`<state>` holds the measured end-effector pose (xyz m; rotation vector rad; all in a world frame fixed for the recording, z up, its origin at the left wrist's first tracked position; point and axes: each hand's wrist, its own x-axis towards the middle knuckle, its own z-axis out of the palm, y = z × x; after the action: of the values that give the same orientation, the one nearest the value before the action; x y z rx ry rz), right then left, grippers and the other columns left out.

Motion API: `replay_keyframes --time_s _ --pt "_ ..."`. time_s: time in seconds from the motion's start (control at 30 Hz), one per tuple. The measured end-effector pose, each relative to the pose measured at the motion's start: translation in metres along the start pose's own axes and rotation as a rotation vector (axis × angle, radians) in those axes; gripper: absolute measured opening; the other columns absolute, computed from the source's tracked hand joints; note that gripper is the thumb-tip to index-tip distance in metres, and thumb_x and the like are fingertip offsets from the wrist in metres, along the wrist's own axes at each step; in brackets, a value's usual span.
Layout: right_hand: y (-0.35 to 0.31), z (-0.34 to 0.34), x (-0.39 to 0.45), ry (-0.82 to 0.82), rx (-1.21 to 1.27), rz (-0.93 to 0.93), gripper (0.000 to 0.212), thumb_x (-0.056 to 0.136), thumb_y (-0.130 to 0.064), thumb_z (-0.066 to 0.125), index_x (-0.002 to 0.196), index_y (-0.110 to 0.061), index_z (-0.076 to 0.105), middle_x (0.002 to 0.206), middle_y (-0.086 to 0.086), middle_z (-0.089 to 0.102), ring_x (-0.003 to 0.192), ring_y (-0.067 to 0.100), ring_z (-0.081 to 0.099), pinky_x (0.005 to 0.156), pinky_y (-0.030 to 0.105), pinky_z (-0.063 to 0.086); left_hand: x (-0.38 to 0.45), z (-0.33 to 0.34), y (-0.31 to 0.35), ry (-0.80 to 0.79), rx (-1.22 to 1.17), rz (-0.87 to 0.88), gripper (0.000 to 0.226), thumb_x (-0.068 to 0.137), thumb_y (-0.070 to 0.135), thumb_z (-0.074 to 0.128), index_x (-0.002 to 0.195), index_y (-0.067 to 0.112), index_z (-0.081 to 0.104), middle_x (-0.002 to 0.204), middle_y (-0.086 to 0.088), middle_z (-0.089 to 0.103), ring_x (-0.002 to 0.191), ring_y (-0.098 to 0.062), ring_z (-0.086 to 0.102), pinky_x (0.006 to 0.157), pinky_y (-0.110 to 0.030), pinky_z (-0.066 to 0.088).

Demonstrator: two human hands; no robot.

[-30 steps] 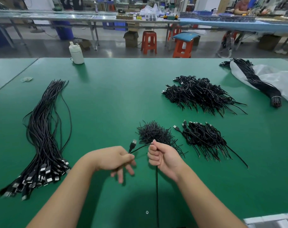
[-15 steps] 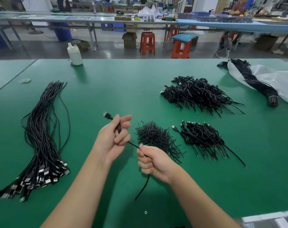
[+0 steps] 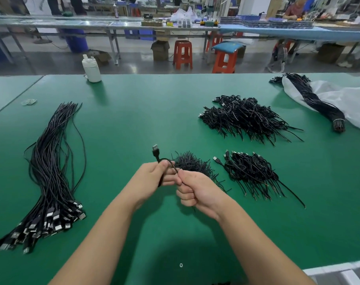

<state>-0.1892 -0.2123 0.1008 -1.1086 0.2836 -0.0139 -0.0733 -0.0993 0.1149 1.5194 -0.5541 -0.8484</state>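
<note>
Where the hands are meeting: in the lower centre of the frame, a person is holding one black cable (image 3: 168, 160) just above the green counter (image 3: 133, 112).
Left hand (image 3: 154, 175): its grip is curling round a short folded length of the cable, seemingly keeping the loops gathered.
Right hand (image 3: 197, 192): its grip is closing into a fist and pinching the cable between thumb and forefinger, probably feeding slack across for another turn.
USB plug (image 3: 155, 150): it is sticking up above the left hand, a metal tip on a moulded black body, apparently being left clear of the coil.
Cable shape: thin, round and rubbery-looking, it is arching in a small bow between the two hands.
Tie heap (image 3: 192, 164): a bristly mound of short, stiff black strands is lying just behind the hands, likely kept close for binding.
Coiled piles: a small pile (image 3: 249, 169) is lying right of centre and a larger pile (image 3: 242, 116) above it, both tangled and glossy, seemingly finished work.
Straight bundle (image 3: 51, 161): long cables are lying parallel down the left side, their plugs fanning out at lower left, seemingly waiting as stock.
Tied bundle (image 3: 319, 101): it is resting on a crinkled white bag (image 3: 350, 99) at upper right.
White bottle (image 3: 91, 68): it is standing upright at upper left.
</note>
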Motion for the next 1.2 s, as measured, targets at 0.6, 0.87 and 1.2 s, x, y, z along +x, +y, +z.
replay_keyframes --time_s 0.6,0.87,1.2 --pt "0.008 0.005 -0.005 0.163 -0.883 -0.11 0.033 0.104 -0.023 0.045 0.079 -0.016 0.065 0.062 -0.002 0.063 0.054 0.013 0.052 0.059 0.029 0.046 0.007 0.026 0.005 0.096 -0.696 -0.053 0.04 0.107 0.03 0.031 0.106 -0.001 0.058 0.093 -0.014 0.076 0.079 -0.02 0.074 0.06 -0.026 0.059" --pt "0.008 -0.004 -0.006 0.115 -0.431 -0.162 0.036 0.088 -0.006 0.072 0.118 -0.023 0.063 0.095 -0.004 0.073 0.092 0.005 0.062 0.096 0.024 0.049 -0.001 0.027 0.007 -0.023 -0.623 -0.074 0.031 0.104 0.027 0.04 0.088 0.005 0.055 0.065 -0.009 0.064 0.046 -0.018 0.058 0.044 -0.026 0.044" --pt "0.01 -0.007 -0.014 0.21 -0.442 -0.27 0.022 0.078 0.001 0.078 0.089 -0.004 0.061 0.073 0.006 0.052 0.07 0.017 0.045 0.066 0.02 0.043 -0.002 0.014 0.009 -0.482 -0.516 -0.197 0.034 0.098 0.026 0.043 0.08 0.002 0.059 0.109 -0.034 0.065 0.103 -0.041 0.067 0.088 -0.042 0.056"
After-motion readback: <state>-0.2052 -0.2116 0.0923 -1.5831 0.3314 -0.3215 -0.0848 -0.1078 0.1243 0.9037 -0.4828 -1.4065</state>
